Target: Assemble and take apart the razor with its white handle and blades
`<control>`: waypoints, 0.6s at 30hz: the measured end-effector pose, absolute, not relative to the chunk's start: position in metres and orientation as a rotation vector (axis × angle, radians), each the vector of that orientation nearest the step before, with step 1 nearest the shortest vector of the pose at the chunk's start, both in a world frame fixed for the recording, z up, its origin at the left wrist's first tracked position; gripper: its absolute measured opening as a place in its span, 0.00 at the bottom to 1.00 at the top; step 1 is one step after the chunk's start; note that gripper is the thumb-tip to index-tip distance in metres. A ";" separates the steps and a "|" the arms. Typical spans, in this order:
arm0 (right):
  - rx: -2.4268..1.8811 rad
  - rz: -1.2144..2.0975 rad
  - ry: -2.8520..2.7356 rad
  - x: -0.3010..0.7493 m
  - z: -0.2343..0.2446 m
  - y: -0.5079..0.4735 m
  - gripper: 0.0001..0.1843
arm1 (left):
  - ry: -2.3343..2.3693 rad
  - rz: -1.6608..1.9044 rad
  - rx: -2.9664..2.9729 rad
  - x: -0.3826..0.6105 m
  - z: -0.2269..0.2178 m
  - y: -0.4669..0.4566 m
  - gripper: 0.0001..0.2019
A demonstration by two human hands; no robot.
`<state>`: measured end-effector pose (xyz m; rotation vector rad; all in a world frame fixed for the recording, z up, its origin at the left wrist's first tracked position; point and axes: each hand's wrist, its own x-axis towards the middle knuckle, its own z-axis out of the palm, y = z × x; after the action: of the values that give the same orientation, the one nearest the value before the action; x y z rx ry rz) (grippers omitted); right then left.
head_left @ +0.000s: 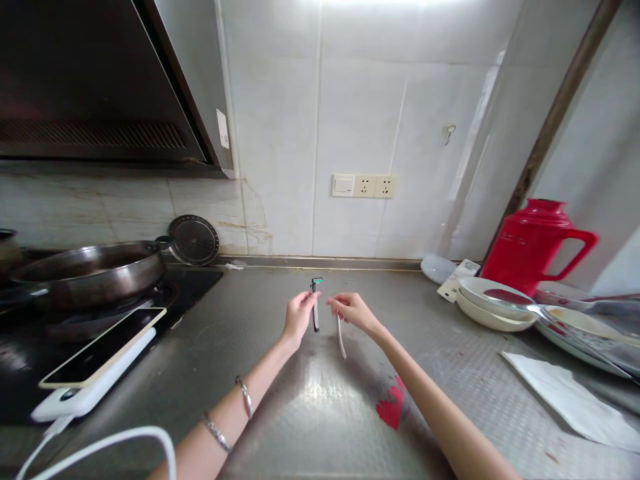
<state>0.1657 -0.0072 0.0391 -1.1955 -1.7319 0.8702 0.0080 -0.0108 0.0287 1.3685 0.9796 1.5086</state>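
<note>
My left hand (299,318) is pinched on a razor (316,298) with a dark handle and a green-edged head, held upright above the steel counter (310,407). My right hand (352,311) is just beside it, fingers closed on a thin pale curved strip (341,339) that hangs down from it. The two hands are close together, nearly touching. Two bracelets circle my left forearm.
A phone (103,346) lies on a white power bank with a white cable at the left, by the stove and a pan (85,270). Stacked bowls (493,303), a red jug (533,245) and a paper sheet (565,397) are at the right. A red scrap (393,405) lies on the counter.
</note>
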 end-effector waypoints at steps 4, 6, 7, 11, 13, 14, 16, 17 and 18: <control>-1.181 0.763 -1.901 0.151 0.037 -0.016 0.21 | 0.963 1.481 1.289 0.006 0.026 -0.009 0.15; -1.147 0.721 -1.963 0.145 0.035 -0.020 0.22 | 0.925 1.460 1.240 0.007 0.024 -0.008 0.16; -1.132 0.716 -1.987 0.142 0.034 -0.022 0.22 | 0.902 1.451 1.219 0.007 0.022 -0.007 0.16; -1.130 0.657 -2.029 0.133 0.029 -0.025 0.21 | 0.852 1.412 1.180 0.010 0.018 -0.005 0.16; -1.153 0.578 -2.042 0.131 0.027 -0.026 0.20 | 0.848 1.390 1.180 0.010 0.015 -0.003 0.16; -1.174 0.537 -2.040 0.130 0.026 -0.026 0.21 | 0.860 1.383 1.186 0.010 0.013 -0.002 0.17; -1.260 0.465 -2.017 0.130 0.024 -0.024 0.22 | 0.930 1.388 1.215 0.009 0.010 0.001 0.17; -1.330 0.425 -1.997 0.132 0.023 -0.023 0.22 | 0.981 1.404 1.239 0.008 0.009 0.002 0.17; -1.414 0.382 -1.977 0.133 0.022 -0.022 0.22 | 1.030 1.424 1.265 0.007 0.007 0.003 0.17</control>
<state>0.1333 -0.0222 0.0219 -1.4137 -1.9770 0.3824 0.0068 0.0032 0.0075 1.2646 1.0299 1.4239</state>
